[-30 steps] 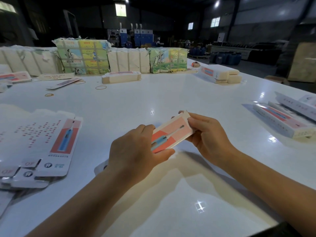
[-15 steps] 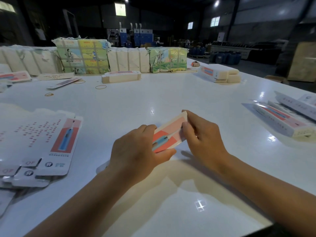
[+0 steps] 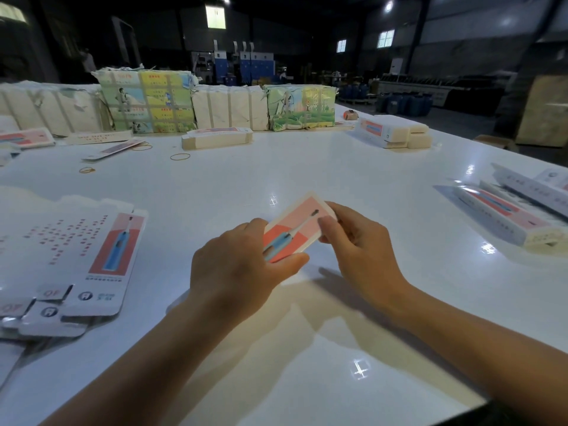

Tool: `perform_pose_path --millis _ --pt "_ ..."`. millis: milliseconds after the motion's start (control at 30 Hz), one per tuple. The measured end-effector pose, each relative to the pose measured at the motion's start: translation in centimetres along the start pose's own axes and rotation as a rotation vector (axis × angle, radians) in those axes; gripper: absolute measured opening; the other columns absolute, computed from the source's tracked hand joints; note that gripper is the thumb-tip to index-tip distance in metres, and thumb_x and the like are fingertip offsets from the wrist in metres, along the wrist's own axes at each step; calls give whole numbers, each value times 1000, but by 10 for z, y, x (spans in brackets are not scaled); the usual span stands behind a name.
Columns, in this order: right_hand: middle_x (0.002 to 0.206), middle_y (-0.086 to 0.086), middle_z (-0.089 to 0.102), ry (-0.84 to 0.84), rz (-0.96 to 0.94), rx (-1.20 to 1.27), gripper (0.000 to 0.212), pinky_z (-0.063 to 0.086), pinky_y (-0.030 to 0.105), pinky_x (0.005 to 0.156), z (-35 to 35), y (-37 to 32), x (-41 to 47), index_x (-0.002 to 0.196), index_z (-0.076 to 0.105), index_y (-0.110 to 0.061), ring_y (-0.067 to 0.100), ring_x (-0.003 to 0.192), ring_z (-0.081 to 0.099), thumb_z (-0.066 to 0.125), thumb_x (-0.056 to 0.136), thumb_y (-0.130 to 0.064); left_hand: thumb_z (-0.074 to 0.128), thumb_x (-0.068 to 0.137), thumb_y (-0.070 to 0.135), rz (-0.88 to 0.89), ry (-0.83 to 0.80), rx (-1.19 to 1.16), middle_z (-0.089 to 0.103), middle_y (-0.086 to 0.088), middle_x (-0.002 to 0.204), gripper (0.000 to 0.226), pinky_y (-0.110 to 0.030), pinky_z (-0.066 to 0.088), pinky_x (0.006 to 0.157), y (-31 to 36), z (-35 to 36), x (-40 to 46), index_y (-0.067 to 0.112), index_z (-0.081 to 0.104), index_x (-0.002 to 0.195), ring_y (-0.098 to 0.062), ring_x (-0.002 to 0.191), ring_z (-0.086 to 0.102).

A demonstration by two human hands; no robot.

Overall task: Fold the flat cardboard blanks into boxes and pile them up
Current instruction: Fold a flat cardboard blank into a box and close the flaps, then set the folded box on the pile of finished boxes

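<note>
While curled, both hands [image 3: 242,265] round box [image 3: 295,229]

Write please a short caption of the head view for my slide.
Both hands, left and right, hold a toothbrush carton above the white table.

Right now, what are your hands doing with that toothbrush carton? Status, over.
Left hand and right hand both grip the carton above the table. Flat blanks wait left. Nothing in the way.
</note>
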State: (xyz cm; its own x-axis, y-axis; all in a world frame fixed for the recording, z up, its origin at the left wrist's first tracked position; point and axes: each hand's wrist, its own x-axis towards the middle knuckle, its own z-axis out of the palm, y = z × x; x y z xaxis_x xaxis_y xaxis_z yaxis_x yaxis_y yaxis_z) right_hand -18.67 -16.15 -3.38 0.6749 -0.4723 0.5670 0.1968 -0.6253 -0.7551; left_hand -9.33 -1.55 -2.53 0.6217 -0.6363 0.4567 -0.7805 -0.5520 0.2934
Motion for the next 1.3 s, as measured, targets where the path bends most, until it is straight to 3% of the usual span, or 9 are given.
perform_pose_path --millis 167,400,600,767,833,900,1000,1167,1300 --pt "90 -25 66 68 -50 -58 21 53 28 76 4 2 -3 107 61 -35 5 84 66 48 98 -21 19 56 83 5 35 84 49 16 86 68 -17 33 51 3 0 1 32 42 96 -12 65 50" --pt "103 -15 70 -28 45 144 25 53 37 88 -3 0 2 111 62 -35 8 98 64 52 97 -17 22 59 82 28 51 96 53 15 89 68 -11 30 47 1 -1 3 31 44 98 -12 63 50" --pt "155 -1 22 -264 -311 -178 76 27 31 115 -23 4 10 146 21 -20 12 142 24 63 83 -22 17 51 85 223 -92 145 47 19 85 72 -12 33 51 -11 -16 5 36 40 98 -8 61 50" --pt "130 19 54 -478 -620 -509 66 37 41 103 -24 7 12 133 48 2 32 118 49 75 77 -20 21 53 93 307 -136 78 64 15 89 89 -10 39 55 -27 -5 9 33 55 109 -5 57 53" --pt "120 19 60 -449 -626 -565 61 43 40 91 -24 11 12 131 51 1 32 106 55 75 78 -18 31 61 93 313 -120 -8 64 10 90 88 -26 51 62 -36 5 15 28 58 113 -12 66 60" --pt "116 18 62 -374 -554 -602 58 44 42 84 -31 18 18 132 53 -3 33 101 56 73 81 -22 45 70 81 399 33 53 64 -4 111 83 -50 50 80 -48 24 24 20 54 126 -30 91 62" --pt "115 14 61 -173 -211 -649 53 43 38 83 -68 31 43 136 49 -17 31 103 51 64 87 -31 46 78 65 432 158 18 47 2 137 71 -57 37 97 -55 47 31 33 38 141 -35 117 47" --pt "115 13 55 378 211 -716 37 33 27 77 -191 78 79 127 55 -21 27 104 51 55 91 -30 39 81 70 500 12 -145 51 23 116 40 -52 49 75 -61 76 16 45 52 109 -22 94 55" --pt "120 15 53 402 523 -1028 39 43 36 85 -260 121 51 123 57 -20 33 108 49 58 85 -26 51 70 54 450 17 -231 50 27 110 36 -53 51 65 -47 74 14 48 49 105 -26 84 59"
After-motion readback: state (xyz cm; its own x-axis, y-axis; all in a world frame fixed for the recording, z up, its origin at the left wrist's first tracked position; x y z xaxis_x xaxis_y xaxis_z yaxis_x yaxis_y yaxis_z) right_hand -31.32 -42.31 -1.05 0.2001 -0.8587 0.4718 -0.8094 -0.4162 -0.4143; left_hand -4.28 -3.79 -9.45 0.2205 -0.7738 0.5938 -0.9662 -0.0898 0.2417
